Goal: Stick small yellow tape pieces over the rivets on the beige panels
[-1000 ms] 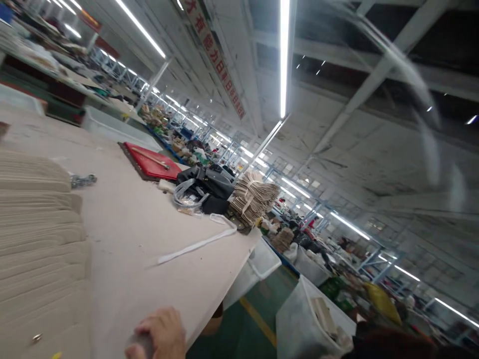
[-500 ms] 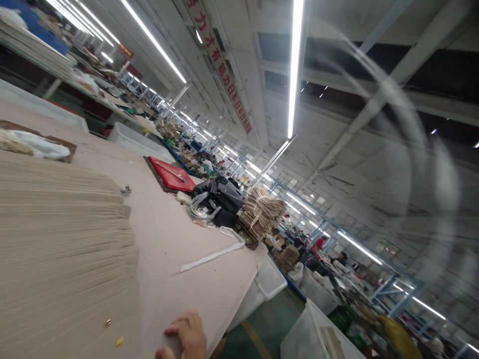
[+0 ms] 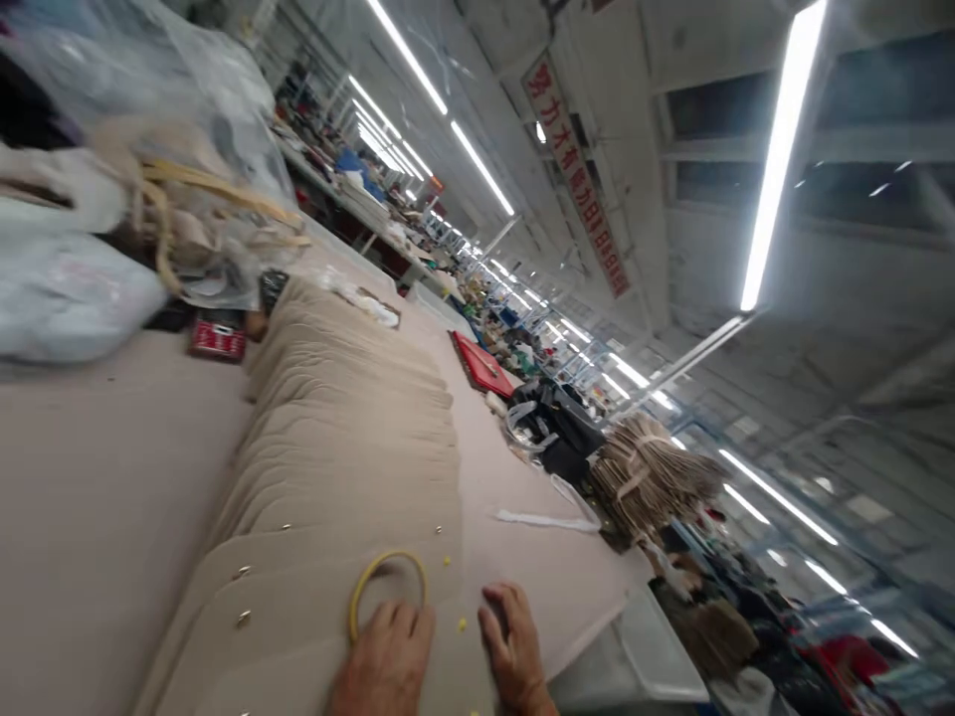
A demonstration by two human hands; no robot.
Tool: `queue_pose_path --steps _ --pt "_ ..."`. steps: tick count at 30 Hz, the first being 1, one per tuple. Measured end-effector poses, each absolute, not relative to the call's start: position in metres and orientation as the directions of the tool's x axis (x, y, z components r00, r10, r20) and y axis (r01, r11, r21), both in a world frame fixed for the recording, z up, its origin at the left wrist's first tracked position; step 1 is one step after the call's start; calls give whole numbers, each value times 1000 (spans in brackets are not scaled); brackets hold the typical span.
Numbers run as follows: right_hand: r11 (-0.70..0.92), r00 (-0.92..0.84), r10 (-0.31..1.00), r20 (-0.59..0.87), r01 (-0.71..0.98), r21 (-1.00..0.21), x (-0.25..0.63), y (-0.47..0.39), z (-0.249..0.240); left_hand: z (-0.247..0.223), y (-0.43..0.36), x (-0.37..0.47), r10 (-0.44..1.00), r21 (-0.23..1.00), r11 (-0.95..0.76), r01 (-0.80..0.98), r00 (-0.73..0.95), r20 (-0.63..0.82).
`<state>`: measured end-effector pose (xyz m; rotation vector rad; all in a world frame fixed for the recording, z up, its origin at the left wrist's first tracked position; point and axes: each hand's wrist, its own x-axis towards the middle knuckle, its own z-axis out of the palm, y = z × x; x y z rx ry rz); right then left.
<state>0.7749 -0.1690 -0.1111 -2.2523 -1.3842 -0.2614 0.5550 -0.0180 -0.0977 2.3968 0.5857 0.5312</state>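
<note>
A long overlapping row of beige panels point(image 3: 358, 428) lies on the pale table point(image 3: 126, 457), its nearest pieces bearing small metal studs. My left hand point(image 3: 388, 656) is on the nearest panels, fingers closed together at the lower edge of a yellow ring point(image 3: 359, 587), which looks like a roll of tape. Just right of it, my right hand point(image 3: 513, 641) rests by the panels' right edge with fingers apart and curved, nothing seen in them. Small yellow bits point(image 3: 462, 625) lie between the hands.
Clear plastic bags point(image 3: 82, 298) and a red box point(image 3: 218, 338) lie at the left. Along the far right edge are a red pad point(image 3: 481, 364), black bags point(image 3: 559, 428), a white strip point(image 3: 548, 520) and a tied beige bundle point(image 3: 649, 472). A bin point(image 3: 661, 646) stands beyond the edge.
The view has swung left, bringing more of the panel row and the plastic bags into sight. My left hand and the yellow ring have come into view. My right hand appears farther right.
</note>
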Motion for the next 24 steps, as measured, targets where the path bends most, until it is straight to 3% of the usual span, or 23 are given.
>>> queue_pose_path --steps 6,15,24 --pt "-363 456 804 382 885 -293 778 -177 -113 -85 -23 554 530 640 -693 331 836 141" --pt "-351 437 810 391 895 -274 776 -177 -108 -91 -30 554 533 533 -782 324 791 300" --pt "-288 399 813 425 908 -303 794 -183 -123 -82 -35 552 540 443 -808 389 790 290"
